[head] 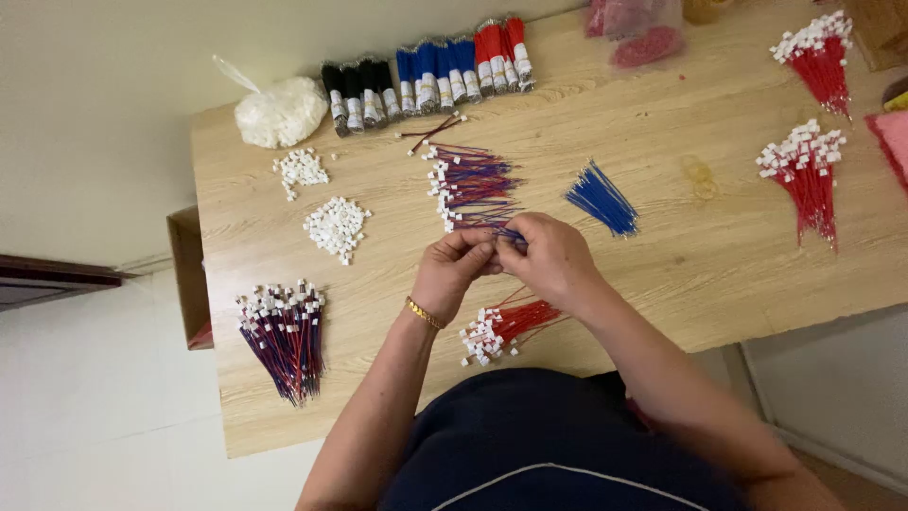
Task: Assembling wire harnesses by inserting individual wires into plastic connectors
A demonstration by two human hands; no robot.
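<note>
**Wood-grain bench, wires half sorted into finished bundles**

Wood-effect laminate covers the table point(719, 255), and the work reads across it from the left. Near the left edge lies a fanned bundle of red-and-blue wires point(284, 336) already tipped with small white connectors, which looks like finished output. Above it sit two loose heaps of white plastic connectors point(336, 227), blocky and matte, and a knotted clear bag of more point(281, 112). Along the far edge stand banded bundles of black, blue and red wire point(426, 76), apparently untouched stock.

At the centre, another fan of red-and-blue wires with connectors point(470, 185) lies just beyond the hands. The left hand point(452, 270) and right hand point(553, 257) meet fingertip to fingertip, both pinched closed on a thin blue wire point(511, 234) held just above the table; whether a connector sits between the fingers cannot be told. Below them rests a small red bundle with connectors point(501, 326).

Further right lie bare blue wires point(602, 199), seemingly still to do, then two red bundles with white ends point(809, 175).
</note>
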